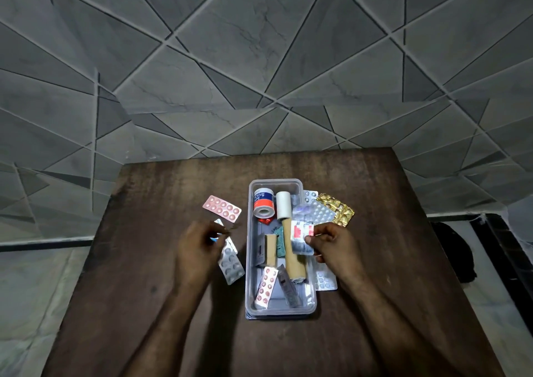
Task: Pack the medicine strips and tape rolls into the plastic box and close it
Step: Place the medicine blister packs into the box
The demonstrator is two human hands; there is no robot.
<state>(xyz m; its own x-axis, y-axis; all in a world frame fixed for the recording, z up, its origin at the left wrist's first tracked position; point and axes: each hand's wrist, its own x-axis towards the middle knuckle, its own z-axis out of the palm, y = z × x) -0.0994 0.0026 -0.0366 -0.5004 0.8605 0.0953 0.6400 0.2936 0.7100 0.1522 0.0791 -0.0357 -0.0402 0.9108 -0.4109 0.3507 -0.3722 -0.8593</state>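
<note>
An open clear plastic box (311, 304) lies lengthwise on the brown table (144, 261). Inside it are an adhesive tape roll (262, 203), a white tape roll (283, 209), a tan roll (292, 255) and a red-dotted strip (266, 287). My right hand (331, 241) holds a red-and-white medicine strip (301, 237) over the box's right side. My left hand (199, 247) is blurred, fingers pinched over silver strips (230, 264) left of the box. A pink strip (222, 208) lies further back. Silver strips (318, 212) and a gold strip (337, 209) lie by the box's right edge.
Another silver strip (326, 280) pokes out under my right wrist beside the box. A grey patterned tiled wall (259, 59) rises right behind the table. A dark object (452, 250) sits on the floor to the right.
</note>
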